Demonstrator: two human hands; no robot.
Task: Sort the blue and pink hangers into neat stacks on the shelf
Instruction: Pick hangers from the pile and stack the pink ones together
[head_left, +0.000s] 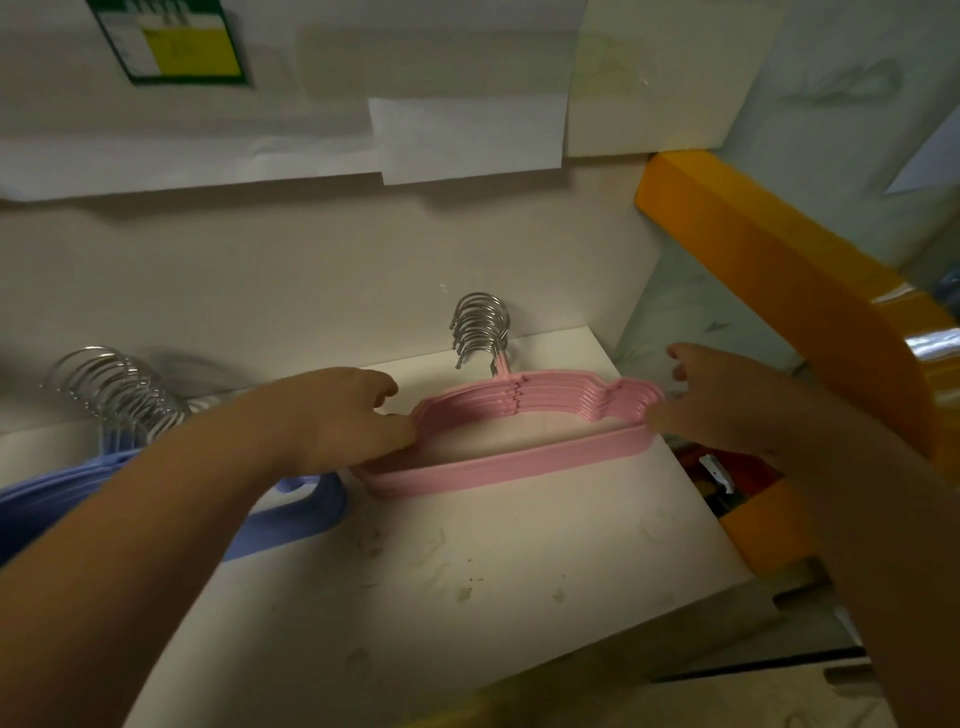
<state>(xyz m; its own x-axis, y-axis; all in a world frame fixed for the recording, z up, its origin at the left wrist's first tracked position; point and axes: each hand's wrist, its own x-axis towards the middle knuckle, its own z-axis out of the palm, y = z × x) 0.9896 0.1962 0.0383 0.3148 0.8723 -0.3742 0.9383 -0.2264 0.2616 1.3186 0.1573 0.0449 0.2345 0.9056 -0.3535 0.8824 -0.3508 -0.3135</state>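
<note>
A stack of several pink hangers (511, 465) lies flat on the white shelf (467, 571), metal hooks pointing at the back wall. My left hand (343, 415) grips the stack's left end, fingers curled round it. At the stack's right end, my right hand (722, 400) touches it with the thumb while the fingers are spread and loosely bent. A stack of blue hangers (291, 499) lies to the left, partly hidden under my left forearm, and its metal hooks (119, 389) fan out toward the wall.
A yellow-orange shelf frame (810, 312) runs diagonally along the right side. Papers (467, 137) and a green-and-yellow notice (176, 47) are taped to the back wall. Below the shelf's right edge sit red and dark items (711, 473). The shelf surface is scuffed.
</note>
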